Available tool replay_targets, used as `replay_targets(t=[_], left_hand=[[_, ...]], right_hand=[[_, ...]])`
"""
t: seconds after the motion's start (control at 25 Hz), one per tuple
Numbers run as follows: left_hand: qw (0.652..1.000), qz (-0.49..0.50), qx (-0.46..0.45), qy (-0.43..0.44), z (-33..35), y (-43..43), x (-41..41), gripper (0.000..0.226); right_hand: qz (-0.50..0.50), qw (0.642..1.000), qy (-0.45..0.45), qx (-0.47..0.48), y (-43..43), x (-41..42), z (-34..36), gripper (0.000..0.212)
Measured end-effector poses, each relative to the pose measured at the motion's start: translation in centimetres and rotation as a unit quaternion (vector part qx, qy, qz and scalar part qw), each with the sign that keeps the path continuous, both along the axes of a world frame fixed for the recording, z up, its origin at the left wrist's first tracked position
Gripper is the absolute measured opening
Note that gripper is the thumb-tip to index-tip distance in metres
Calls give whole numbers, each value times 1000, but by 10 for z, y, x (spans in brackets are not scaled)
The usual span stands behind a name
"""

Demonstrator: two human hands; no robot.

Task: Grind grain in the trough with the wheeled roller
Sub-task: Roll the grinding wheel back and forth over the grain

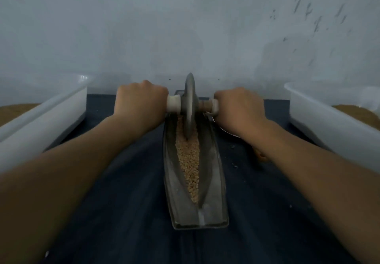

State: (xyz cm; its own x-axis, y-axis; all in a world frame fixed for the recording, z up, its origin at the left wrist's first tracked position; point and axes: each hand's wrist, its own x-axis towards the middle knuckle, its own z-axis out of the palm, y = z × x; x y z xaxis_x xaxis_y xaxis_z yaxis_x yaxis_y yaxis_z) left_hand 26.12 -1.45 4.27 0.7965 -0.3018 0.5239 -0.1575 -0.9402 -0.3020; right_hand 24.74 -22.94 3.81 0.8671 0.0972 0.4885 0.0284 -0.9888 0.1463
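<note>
Both hands are curling tight around the axle here: the left hand (139,103) is wrapping the pale handle (173,104) just left of centre, and the right hand (239,107) is gripping the stub on the other side, knuckles facing up. Between them the wheeled roller (190,103) is standing upright on its grey disc edge, sitting in the far end of the trough (211,181), a bit above mid-frame. The grain (189,160) is lying in a narrow tan strip along the groove, running from under the disc down toward the lower centre. The trough, long, grey and kinda boat-shaped, is resting lengthwise on a dark blue worktop (123,181). A white tub (51,115) is sitting at the left edge and another white tub (320,119) at the right, both well apart from the trough. A pale grey wall (164,27) is filling the upper half.
</note>
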Motion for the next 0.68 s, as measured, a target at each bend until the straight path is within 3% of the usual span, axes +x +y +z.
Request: replay_targets(t=[0.2,0.4,0.52,0.6,0.68], left_hand=[[1000,-16,-7,17,1,8,-30,6],[994,-94,20,-57,9,35,-106,37],[998,-61,7,-17,2,27,-84,33],[1000,-22,3,-13,-14,18,-48,16],[1000,-8,-26,1,-10,8,-7,10]], right_hand=[[22,1000,14,-1,-3,-36,-1,13],[84,987,-130,-40,-14,-122,5,24],[65,992,-86,-60,-12,-99,1,26],[29,994,-60,-85,-7,-57,-7,24],[13,998,-41,-55,1,-13,-1,19]])
